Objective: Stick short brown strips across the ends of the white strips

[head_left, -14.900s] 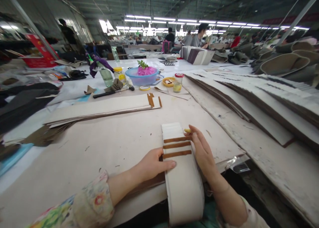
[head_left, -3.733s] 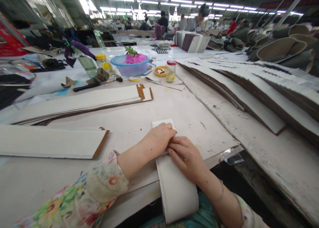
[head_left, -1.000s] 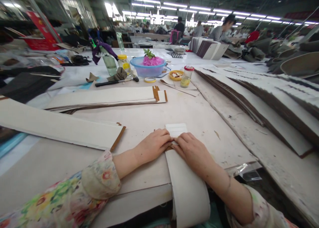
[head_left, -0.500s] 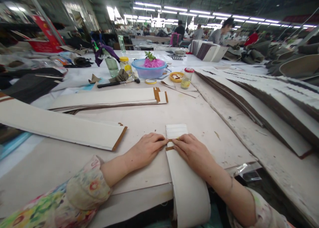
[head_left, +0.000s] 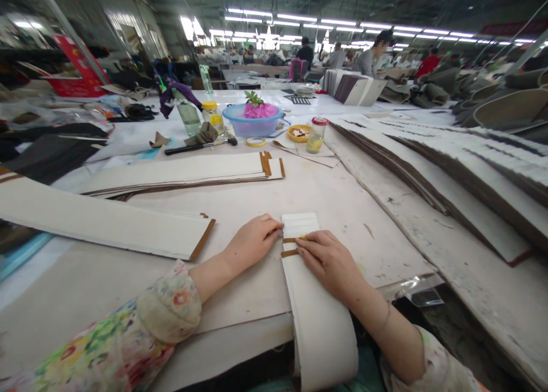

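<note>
A stack of long white strips lies over the table's near edge and hangs down toward me. Brown bands cross its top strips. My left hand rests curled at the stack's left edge, fingertips pinching a strip end. My right hand lies on top of the stack with its fingers pressing on the brown bands. A fanned pile of white strips with a brown end lies to the left. A second pile lies further back.
At the back stand a blue bowl with pink stuff, two jars, a yellow dish, a tape roll and a brush. Long fanned sheets fill the right side. People work at distant tables.
My left hand slid to the stack's left edge, and my right hand moved down a little. Two brown bands now show between the hands.
</note>
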Motion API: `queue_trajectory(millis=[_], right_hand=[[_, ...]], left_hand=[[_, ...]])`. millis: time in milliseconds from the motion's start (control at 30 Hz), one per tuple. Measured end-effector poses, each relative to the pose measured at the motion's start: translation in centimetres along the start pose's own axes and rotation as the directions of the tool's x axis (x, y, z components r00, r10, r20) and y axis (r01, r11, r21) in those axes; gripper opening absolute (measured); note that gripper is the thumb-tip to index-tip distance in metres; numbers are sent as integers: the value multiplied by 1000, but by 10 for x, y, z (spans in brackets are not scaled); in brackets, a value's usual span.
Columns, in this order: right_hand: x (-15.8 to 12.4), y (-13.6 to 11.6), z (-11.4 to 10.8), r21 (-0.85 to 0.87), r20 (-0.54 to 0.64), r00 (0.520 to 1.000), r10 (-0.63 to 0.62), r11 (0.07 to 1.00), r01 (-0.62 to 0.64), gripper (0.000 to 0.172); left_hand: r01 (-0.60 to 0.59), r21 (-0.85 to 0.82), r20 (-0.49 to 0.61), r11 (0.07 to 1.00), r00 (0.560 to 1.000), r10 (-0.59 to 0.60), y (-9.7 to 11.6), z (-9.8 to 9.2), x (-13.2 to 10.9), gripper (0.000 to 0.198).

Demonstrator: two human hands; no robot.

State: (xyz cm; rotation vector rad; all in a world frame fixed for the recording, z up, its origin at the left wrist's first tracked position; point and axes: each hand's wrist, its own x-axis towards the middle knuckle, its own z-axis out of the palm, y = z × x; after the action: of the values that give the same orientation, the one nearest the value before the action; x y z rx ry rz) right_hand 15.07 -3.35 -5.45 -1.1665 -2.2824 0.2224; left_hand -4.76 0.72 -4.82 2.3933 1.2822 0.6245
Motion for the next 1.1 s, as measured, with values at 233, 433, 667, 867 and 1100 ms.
queue_trajectory(millis=[233, 433, 667, 867, 1100], right_hand=[[-2, 1, 0, 40, -39, 999, 11, 999, -10, 22], [-2, 0, -1, 58, -44, 999, 17, 998, -14, 21], [-2, -1, -5, 44, -34, 999, 12, 999, -11, 21], [-11, 2, -8, 23, 0, 999, -51, 998, 51, 26], [-16, 4, -7, 37, -49, 997, -52, 998, 54, 24]], left_hand=[[139, -92, 51, 986, 990, -135, 1, 0, 14, 14], [166, -159, 128, 973, 981, -146, 14, -6, 25, 17], [219, -276, 251, 936, 956, -150, 25, -15, 32, 30], [239, -342, 393, 909, 915, -93, 33, -8, 61, 37], [211, -557, 481, 803, 871, 104, 30, 11, 79, 49]])
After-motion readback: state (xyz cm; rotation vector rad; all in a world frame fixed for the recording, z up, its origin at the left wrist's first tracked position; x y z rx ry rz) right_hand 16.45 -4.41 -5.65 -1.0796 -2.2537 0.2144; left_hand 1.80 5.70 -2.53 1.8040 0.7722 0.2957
